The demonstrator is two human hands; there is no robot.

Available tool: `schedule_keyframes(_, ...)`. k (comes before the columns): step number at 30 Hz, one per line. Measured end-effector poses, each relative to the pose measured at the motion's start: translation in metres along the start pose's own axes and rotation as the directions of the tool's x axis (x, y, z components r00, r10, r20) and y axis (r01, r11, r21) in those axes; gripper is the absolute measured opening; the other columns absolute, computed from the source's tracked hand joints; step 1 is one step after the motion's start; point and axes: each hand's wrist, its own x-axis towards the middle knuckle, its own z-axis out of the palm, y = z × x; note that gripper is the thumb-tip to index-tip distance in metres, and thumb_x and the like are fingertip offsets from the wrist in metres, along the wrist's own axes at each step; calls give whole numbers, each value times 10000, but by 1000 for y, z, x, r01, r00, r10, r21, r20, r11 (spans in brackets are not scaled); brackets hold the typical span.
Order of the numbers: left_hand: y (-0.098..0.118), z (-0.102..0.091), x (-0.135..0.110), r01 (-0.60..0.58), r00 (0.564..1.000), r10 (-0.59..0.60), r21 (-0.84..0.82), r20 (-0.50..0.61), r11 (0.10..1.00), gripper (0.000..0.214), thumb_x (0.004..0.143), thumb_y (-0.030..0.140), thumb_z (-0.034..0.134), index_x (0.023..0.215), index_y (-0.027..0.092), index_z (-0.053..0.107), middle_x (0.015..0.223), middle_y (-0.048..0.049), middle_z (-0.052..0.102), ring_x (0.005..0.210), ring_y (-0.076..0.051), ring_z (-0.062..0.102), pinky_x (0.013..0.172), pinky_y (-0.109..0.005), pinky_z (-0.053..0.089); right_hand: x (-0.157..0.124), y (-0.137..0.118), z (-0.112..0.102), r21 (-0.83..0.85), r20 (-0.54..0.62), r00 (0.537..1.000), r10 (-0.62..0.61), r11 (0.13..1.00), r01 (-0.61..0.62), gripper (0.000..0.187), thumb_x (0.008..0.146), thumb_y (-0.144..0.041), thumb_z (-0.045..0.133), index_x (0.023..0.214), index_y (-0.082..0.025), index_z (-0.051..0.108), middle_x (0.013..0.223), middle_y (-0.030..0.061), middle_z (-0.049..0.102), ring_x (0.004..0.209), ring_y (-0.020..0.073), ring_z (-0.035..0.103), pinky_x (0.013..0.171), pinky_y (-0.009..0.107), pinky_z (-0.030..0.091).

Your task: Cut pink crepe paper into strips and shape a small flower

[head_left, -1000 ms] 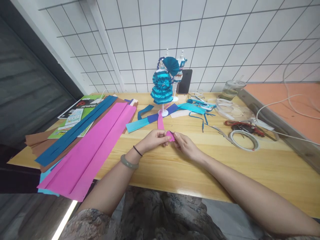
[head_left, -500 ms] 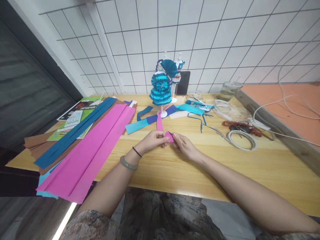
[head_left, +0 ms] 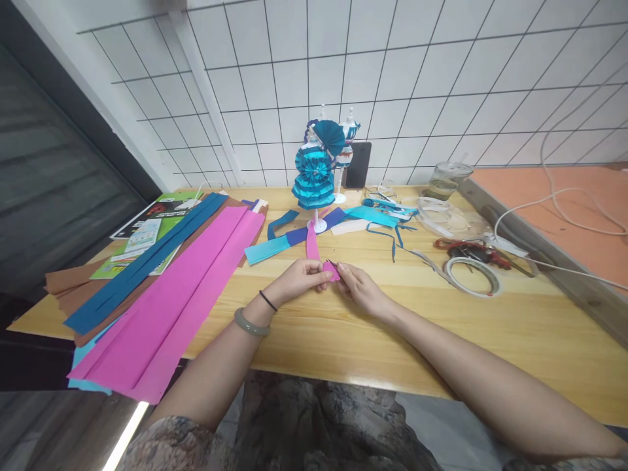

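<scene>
Pinched in my left hand (head_left: 305, 278) is the near end of a pink crepe paper strip (head_left: 313, 241). A small wavy-edged bit of pink paper (head_left: 333, 271) shows between my two hands. My right hand (head_left: 360, 288) grips what look like dark tweezers (head_left: 332, 264), their thin points over the pink paper; most of the tool is hidden by the fingers. Just beyond stands a small white dress form wearing a pleated turquoise paper dress (head_left: 314, 180), its round base (head_left: 317, 226) beside the strip's far end.
Large pink (head_left: 181, 294) and dark blue (head_left: 147, 261) crepe sheets lie at left over a green booklet (head_left: 103, 267). Behind are a second dress form (head_left: 347, 157) and a phone (head_left: 358, 165). Turquoise scraps (head_left: 375, 214), a tape roll (head_left: 472, 293), a cup (head_left: 447, 180) and cables are at right.
The tweezers' dark points show further out, over the upper edge of the pink paper. Both hands stay in nearly the same place, and the view has shifted slightly.
</scene>
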Motion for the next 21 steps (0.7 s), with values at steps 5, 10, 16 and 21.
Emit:
schedule_keyframes(5, -1, -1, 0, -7, 1000, 7, 4, 1, 1000, 304, 750, 399, 581, 662, 110, 548, 605, -31, 583, 574, -101, 534, 588, -233, 415, 0, 0, 0, -11, -3, 1000, -4, 1000, 4, 428, 883, -526, 257, 669, -191, 416, 522, -55, 328, 455, 90, 284, 439, 222, 245)
schedule_keyframes(10, 0, 0, -1, 3, 1000, -3, 3, -10, 1000, 310, 743, 406, 587, 659, 110, 551, 603, -29, 584, 578, -101, 538, 591, -231, 418, 0, 1, 0, -14, -12, 1000, 11, 1000, -11, 431, 880, -531, 261, 662, -191, 409, 513, -55, 336, 445, 87, 294, 434, 220, 250)
schedule_keyframes(16, 1, -1, -2, 1, 1000, -1, 6, -7, 1000, 329, 739, 422, 585, 650, 107, 558, 618, -34, 599, 585, -103, 545, 611, -239, 423, 0, -1, 0, -1, -5, 1000, 11, 1000, -11, 433, 879, -533, 265, 661, -188, 410, 514, -57, 324, 445, 82, 283, 428, 216, 241)
schedule_keyframes(21, 0, -3, -2, 1, 1000, -1, 4, 5, 1000, 328, 740, 423, 584, 655, 107, 562, 623, -37, 602, 592, -106, 549, 620, -245, 428, 0, -1, 1, 6, -2, 1000, 17, 1000, -17, 432, 878, -535, 265, 655, -192, 405, 509, -56, 324, 442, 87, 281, 433, 224, 240)
